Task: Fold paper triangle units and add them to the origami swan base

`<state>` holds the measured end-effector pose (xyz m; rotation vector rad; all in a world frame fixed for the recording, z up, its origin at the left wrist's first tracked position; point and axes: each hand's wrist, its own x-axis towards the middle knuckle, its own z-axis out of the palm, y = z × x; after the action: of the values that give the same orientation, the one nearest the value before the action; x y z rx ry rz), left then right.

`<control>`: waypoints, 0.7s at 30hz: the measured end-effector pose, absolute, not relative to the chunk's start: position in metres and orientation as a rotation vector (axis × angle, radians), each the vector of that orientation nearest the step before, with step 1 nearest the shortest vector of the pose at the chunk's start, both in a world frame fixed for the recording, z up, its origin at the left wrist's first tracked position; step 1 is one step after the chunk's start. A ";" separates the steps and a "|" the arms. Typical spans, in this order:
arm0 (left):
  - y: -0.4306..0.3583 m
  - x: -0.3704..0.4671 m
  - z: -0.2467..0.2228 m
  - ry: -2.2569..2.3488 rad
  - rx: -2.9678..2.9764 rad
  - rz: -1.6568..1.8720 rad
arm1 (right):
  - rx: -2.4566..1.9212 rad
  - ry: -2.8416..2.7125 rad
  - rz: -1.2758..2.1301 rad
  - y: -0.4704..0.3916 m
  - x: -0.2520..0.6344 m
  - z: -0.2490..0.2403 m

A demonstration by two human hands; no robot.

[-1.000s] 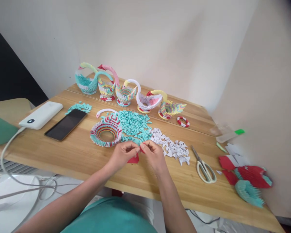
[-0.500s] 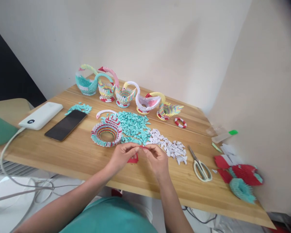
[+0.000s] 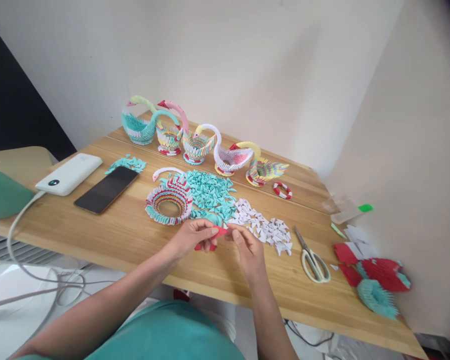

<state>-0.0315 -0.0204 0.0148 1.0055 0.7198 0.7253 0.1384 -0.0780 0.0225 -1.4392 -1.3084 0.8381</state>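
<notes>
One red paper piece (image 3: pixel 220 231), apparently part-folded, above the table (image 3: pixel 135 240), left hand (image 3: pixel 189 238) pinching it closed, right hand (image 3: pixel 250 248) beside its tip, grip unclear; five swan figures (image 3: pixel 230 159), seemingly complete; one patterned bowl (image 3: pixel 178 187), seemingly unfinished.

head-worn view, facing forward and down

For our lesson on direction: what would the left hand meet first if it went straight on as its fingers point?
The right hand, most likely: the left hand points past its pinched red paper towards those fingertips, though depth is unclear.
</notes>
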 end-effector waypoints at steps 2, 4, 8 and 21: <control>-0.022 -0.030 0.014 0.735 1.046 0.746 | -1.444 -1.285 0.908 -0.078 0.137 0.021; -0.024 -0.029 0.014 0.746 1.091 0.765 | -1.472 -1.289 0.897 -0.078 0.135 0.019; -0.025 -0.026 0.013 0.757 1.122 0.780 | -1.528 -1.336 0.808 -0.076 0.131 0.020; -0.021 -0.033 0.018 0.669 0.918 0.708 | -1.142 -0.953 1.294 -0.072 0.120 0.010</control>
<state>-0.0326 -0.0212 0.0184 0.9177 0.6686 0.7082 0.1200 -0.0722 0.0103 -1.1420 -0.9530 1.2936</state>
